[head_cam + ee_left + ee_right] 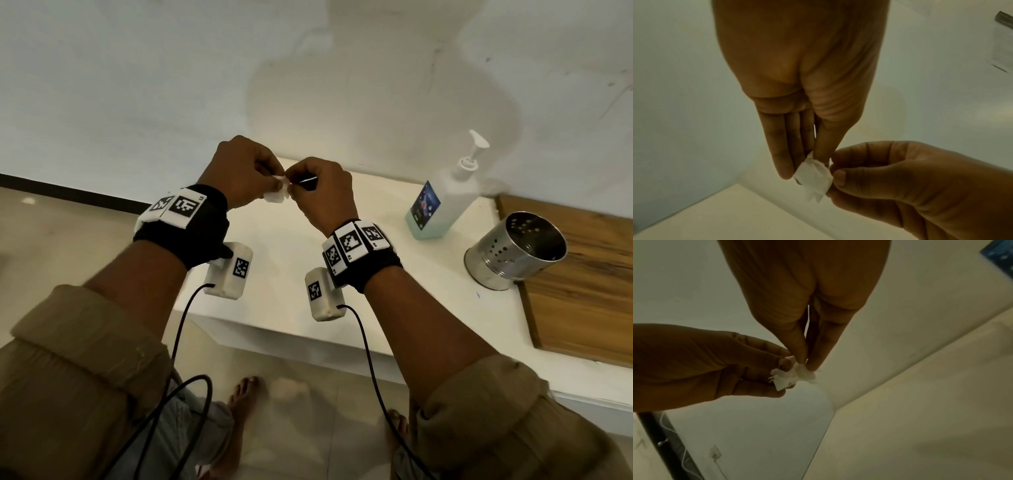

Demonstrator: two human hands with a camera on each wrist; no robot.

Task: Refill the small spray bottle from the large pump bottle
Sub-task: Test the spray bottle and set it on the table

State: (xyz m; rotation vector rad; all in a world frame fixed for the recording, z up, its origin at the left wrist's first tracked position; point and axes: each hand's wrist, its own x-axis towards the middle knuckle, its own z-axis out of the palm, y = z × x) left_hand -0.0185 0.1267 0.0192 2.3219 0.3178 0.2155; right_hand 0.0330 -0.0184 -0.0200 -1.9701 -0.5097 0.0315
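Both hands are raised together above the white table (284, 291). Between them is a small crumpled piece of white tissue (275, 197). My left hand (274, 185) pinches it with thumb and fingertips, and my right hand (292, 186) pinches its other side. The left wrist view shows the tissue (813, 178) between the left fingertips (785, 170) and the curled right hand (833, 172). The right wrist view shows the same tissue (785, 379). The large pump bottle (442, 202), white with a blue label, stands upright to the right, untouched. No small spray bottle shows in any view.
A perforated steel cup (513, 250) stands right of the pump bottle, partly on a wooden board (582, 281). The wall runs close behind the table. The table's front edge is near my wrists, with tiled floor and bare feet below.
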